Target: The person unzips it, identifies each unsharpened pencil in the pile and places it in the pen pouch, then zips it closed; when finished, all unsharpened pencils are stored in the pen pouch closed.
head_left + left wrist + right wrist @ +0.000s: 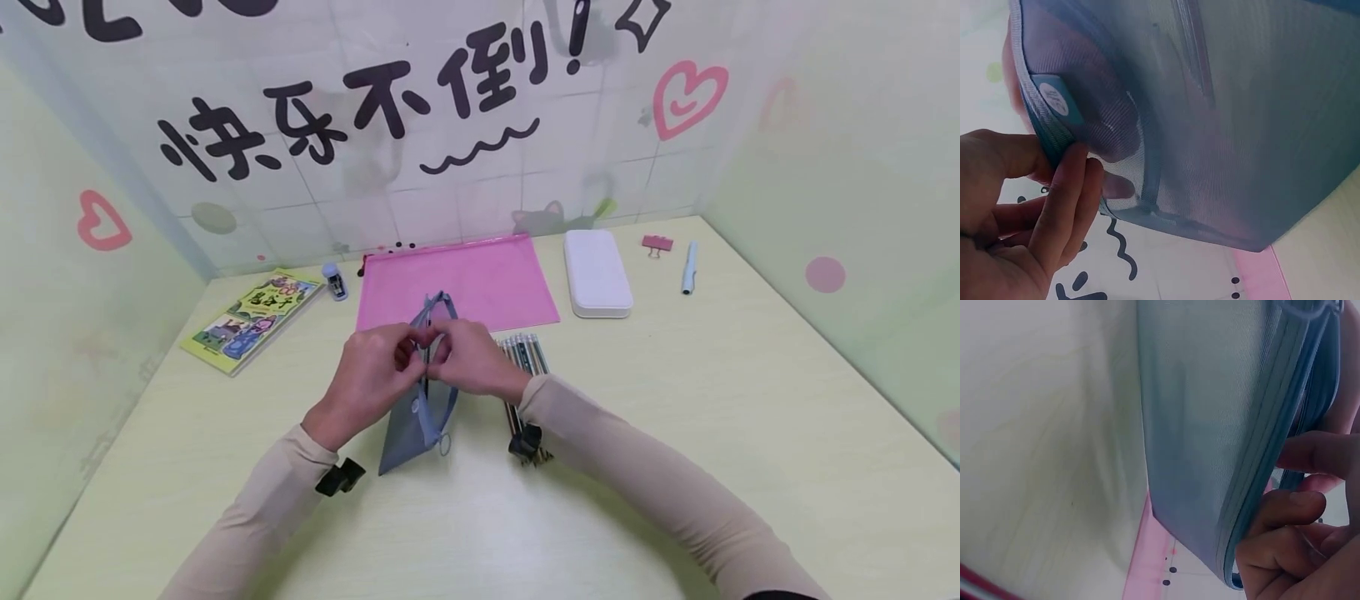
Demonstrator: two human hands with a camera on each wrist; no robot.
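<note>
Both hands are at a blue-grey mesh zip pouch that stands on the table with its mouth parted. My left hand pinches one edge of the opening, beside a small blue tag with a white oval. With thumb and fingers, my right hand grips the opposite zipper edge. A ring hangs at the pouch's near end. Close by the right wrist lies a bundle of pencils, partly hidden by the arm. The inside of the pouch is mostly hidden by the hands.
Behind the pouch lies a pink folder. A white case, a pink binder clip and a light blue pen are at the back right. At the back left are a yellow-green book and a small bottle.
</note>
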